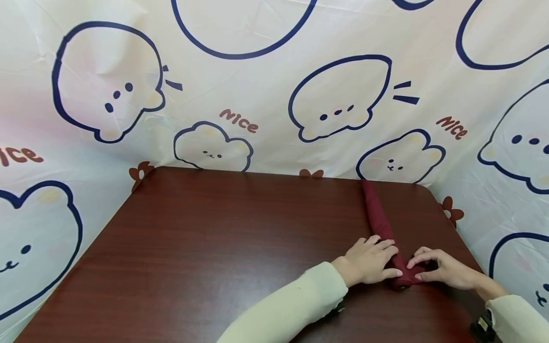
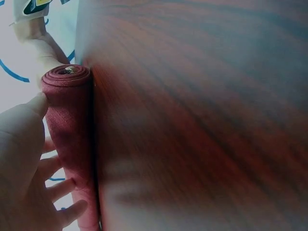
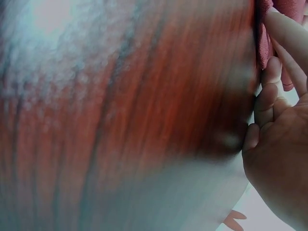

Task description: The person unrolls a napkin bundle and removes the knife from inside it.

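A dark red cloth (image 1: 378, 214), rolled into a long tube, lies from the table's back edge towards the front right. Its near end shows a spiral of layers in the left wrist view, with a small pale spot at the core. My left hand (image 1: 371, 259) rests over the roll near that end, fingers spread across it and thumb beside the end. On the right, a short loose flap (image 1: 414, 273) sticks out from the roll. My right hand (image 1: 448, 269) pinches this flap between thumb and fingers; its other fingers are curled in the right wrist view.
Both hands work over a dark brown wooden table (image 1: 193, 247). Its right edge runs close past the right hand. A pale curtain (image 1: 266, 85) with cartoon bears surrounds the back and sides. A dark wrist device (image 1: 483, 326) sits at the right sleeve.
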`<control>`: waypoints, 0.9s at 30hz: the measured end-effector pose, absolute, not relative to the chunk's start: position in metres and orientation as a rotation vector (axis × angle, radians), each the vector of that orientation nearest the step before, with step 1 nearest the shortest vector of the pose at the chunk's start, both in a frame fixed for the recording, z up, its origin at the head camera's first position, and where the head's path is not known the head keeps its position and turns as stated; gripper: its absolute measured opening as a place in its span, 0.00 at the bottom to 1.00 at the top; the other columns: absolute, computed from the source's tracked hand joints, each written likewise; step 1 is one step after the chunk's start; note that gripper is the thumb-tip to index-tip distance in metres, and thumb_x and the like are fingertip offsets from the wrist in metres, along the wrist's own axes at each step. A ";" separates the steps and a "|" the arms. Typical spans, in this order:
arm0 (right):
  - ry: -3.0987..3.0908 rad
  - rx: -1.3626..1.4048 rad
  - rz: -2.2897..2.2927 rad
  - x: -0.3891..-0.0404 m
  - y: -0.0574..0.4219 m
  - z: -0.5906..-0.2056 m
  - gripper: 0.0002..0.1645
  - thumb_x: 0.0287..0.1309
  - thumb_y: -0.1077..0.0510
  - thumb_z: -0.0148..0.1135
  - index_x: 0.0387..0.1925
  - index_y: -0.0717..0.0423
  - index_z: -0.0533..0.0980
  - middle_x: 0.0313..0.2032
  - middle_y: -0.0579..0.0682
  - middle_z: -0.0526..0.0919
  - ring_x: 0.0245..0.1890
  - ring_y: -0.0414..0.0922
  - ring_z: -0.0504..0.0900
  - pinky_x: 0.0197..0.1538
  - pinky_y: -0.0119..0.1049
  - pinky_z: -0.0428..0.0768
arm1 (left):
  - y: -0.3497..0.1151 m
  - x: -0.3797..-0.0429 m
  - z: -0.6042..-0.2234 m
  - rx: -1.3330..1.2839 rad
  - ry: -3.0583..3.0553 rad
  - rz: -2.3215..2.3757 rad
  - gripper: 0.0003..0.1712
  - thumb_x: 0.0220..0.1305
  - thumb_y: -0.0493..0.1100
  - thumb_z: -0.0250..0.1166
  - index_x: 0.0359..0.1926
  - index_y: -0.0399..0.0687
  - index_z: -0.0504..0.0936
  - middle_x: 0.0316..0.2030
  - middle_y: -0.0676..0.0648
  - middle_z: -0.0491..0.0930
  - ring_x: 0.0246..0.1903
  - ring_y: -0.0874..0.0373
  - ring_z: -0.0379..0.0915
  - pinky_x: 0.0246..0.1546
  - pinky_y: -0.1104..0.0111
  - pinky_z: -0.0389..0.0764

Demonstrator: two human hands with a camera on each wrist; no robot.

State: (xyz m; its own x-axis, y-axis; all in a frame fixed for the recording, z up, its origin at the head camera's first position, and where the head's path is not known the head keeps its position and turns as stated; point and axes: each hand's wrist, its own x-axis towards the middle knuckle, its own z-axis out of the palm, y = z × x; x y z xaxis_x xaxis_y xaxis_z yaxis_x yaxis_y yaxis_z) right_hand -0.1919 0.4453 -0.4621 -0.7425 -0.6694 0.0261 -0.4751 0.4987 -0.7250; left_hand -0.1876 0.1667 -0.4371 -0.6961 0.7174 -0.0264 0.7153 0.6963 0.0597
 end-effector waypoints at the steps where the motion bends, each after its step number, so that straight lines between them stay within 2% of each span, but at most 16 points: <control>1: 2.485 -0.979 -1.085 -0.192 0.445 -0.462 0.15 0.60 0.67 0.67 0.47 0.51 0.84 0.41 0.43 0.81 0.44 0.33 0.76 0.42 0.27 0.73 | 0.168 -0.188 -0.437 1.197 2.848 0.068 0.34 0.72 0.74 0.42 0.74 0.76 0.60 0.74 0.67 0.59 0.72 0.67 0.55 0.67 0.68 0.67; 7: 2.487 -0.974 -1.075 -0.193 0.445 -0.461 0.15 0.60 0.67 0.67 0.47 0.51 0.84 0.41 0.44 0.81 0.45 0.33 0.75 0.43 0.27 0.72 | 0.171 -0.190 -0.440 1.148 2.873 0.041 0.33 0.72 0.75 0.38 0.75 0.84 0.54 0.74 0.67 0.58 0.70 0.65 0.58 0.67 0.66 0.67; 12: 2.486 -0.928 -1.077 -0.194 0.445 -0.461 0.14 0.60 0.66 0.67 0.46 0.51 0.84 0.41 0.43 0.81 0.44 0.34 0.76 0.43 0.27 0.72 | 0.173 -0.190 -0.441 1.108 2.878 0.013 0.33 0.71 0.77 0.35 0.74 0.88 0.56 0.74 0.66 0.56 0.68 0.64 0.59 0.66 0.66 0.67; 23: 2.429 -0.914 -1.108 -0.190 0.445 -0.461 0.14 0.63 0.66 0.65 0.48 0.52 0.83 0.41 0.43 0.80 0.43 0.36 0.76 0.40 0.29 0.73 | 0.161 -0.186 -0.439 1.167 2.910 0.005 0.31 0.70 0.76 0.45 0.70 0.81 0.67 0.70 0.65 0.62 0.69 0.65 0.56 0.65 0.66 0.68; 27: 2.439 -0.929 -1.101 -0.191 0.446 -0.460 0.14 0.62 0.67 0.65 0.48 0.52 0.83 0.41 0.43 0.81 0.43 0.36 0.76 0.42 0.28 0.73 | 0.157 -0.188 -0.439 1.205 2.923 -0.008 0.32 0.69 0.75 0.47 0.70 0.79 0.67 0.72 0.66 0.61 0.72 0.64 0.53 0.67 0.66 0.67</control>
State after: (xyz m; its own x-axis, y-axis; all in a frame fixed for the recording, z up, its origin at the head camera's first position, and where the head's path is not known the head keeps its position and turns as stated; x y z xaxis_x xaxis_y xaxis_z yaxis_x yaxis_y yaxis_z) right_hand -0.1908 0.4456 -0.4595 -0.7428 -0.6694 -0.0130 -0.4329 0.4950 -0.7533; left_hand -0.1880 0.1569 -0.4386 -0.7095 0.7045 0.0166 0.7044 0.7097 -0.0123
